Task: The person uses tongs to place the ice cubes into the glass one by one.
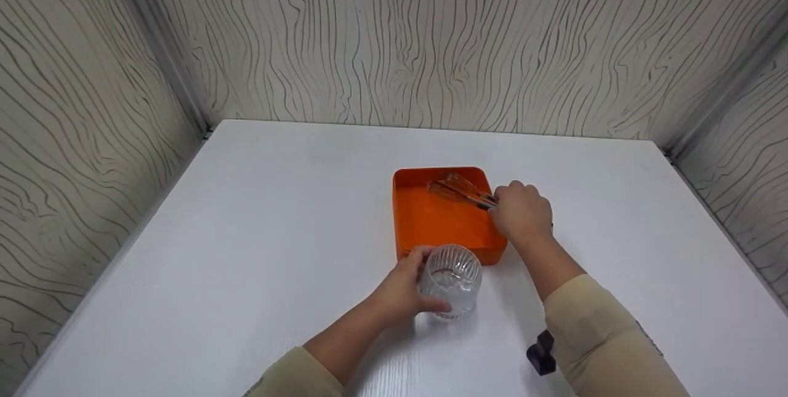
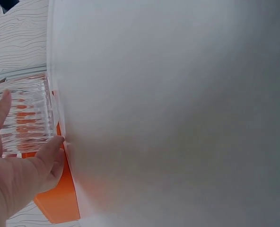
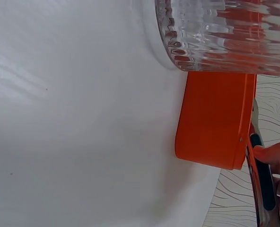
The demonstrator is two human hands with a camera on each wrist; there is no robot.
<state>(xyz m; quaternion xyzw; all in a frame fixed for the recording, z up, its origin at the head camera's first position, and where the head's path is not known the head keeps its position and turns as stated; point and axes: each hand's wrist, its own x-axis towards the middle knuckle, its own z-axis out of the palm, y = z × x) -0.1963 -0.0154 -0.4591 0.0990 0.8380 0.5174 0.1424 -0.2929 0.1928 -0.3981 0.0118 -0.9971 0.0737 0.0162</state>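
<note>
A ribbed clear glass [image 1: 457, 277] stands on the table just in front of an orange rectangular box [image 1: 405, 218]. My left hand [image 1: 401, 289] holds the glass from its left side, thumb toward the near side and fingers behind. Something clear lies in the glass, too indistinct to name. My right hand [image 1: 523, 209], over the box's right rim, grips a pair of tongs [image 1: 466, 192] by the handles. Their tips reach left over the inside of the box. The right wrist view shows a dark grip strip on the tongs' handle [image 3: 264, 179] under the thumb.
The white table [image 1: 295, 200] extends on both sides of the box. Pale wood-patterned panels [image 1: 381, 40] rise behind it and at the left and right. A small black object [image 1: 542, 354] is beside the right sleeve.
</note>
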